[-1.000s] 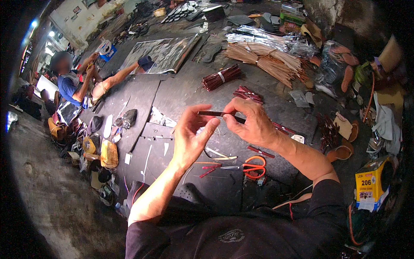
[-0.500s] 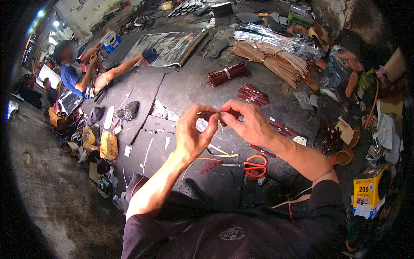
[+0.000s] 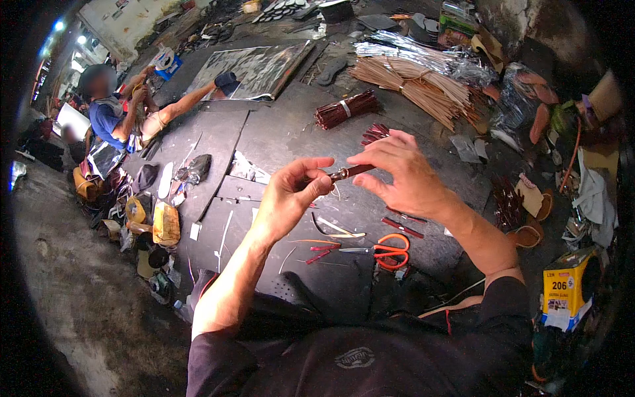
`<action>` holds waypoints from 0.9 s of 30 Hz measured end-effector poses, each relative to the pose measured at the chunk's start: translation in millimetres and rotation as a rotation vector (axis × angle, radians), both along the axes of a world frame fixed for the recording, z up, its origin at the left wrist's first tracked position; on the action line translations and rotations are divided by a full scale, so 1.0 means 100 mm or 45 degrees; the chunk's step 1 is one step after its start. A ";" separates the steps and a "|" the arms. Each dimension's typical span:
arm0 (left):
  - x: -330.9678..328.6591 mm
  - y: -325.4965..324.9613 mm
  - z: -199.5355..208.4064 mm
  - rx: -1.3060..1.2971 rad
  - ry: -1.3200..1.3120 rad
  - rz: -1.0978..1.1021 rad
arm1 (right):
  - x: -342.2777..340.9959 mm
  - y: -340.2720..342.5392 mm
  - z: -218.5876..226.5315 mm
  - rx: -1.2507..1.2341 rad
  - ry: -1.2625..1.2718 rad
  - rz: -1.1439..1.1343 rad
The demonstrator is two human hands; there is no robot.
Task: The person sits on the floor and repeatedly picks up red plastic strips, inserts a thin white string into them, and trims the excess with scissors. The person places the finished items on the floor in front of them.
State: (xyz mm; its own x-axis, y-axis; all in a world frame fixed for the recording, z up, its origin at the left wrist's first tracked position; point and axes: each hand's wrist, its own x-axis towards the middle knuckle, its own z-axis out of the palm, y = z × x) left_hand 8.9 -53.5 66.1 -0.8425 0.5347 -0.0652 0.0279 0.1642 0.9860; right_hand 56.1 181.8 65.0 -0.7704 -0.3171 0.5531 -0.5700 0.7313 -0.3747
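Note:
My left hand [image 3: 289,195] pinches a short dark red strap [image 3: 359,170] between thumb and fingers. Silvery metal, apparently a small buckle [image 3: 339,175], shows on the strap beside the fingertips. The strap's far end reaches my right hand [image 3: 403,172], whose fingers stretch over it with the thumb spread apart below. Under the hands, on the dark work surface, lie scissors [image 3: 391,252] with orange handles, pale strip offcuts [image 3: 340,228] and dark red strap pieces [image 3: 402,227]. Just behind my right hand is a loose bunch of dark red straps [image 3: 375,133].
Farther off lie a tied dark red bundle [image 3: 347,109] and tan strips [image 3: 410,86]. A yellow tin [image 3: 565,291] stands at right, near a heap of dark red strips [image 3: 508,202]. Another person [image 3: 116,116] sits at far left, by a yellow container [image 3: 166,223].
My hands have moved slightly apart, and the strap with its metal piece now shows between them. My right hand has gone from a pinch to spread fingers and shifted right.

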 end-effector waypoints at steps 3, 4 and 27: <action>0.13 0.06 0.01 -0.145 0.167 -0.037 | -0.02 -0.05 -0.07 -0.137 -0.364 0.189; 0.14 0.07 -0.01 -0.236 0.246 -0.013 | -0.01 -0.05 -0.07 -0.150 -0.399 0.200; -0.17 -0.26 -0.05 -0.008 -0.244 -0.153 | -0.14 0.38 -0.19 -1.090 -1.241 0.293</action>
State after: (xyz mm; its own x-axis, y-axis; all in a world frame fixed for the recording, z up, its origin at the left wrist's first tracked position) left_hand -7.9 -79.8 61.3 -0.7446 0.6297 -0.2215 -0.1401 0.1769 0.9742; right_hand 42.6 220.0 46.0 -0.9405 -0.3232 -0.1046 0.1166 -0.0181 -0.9930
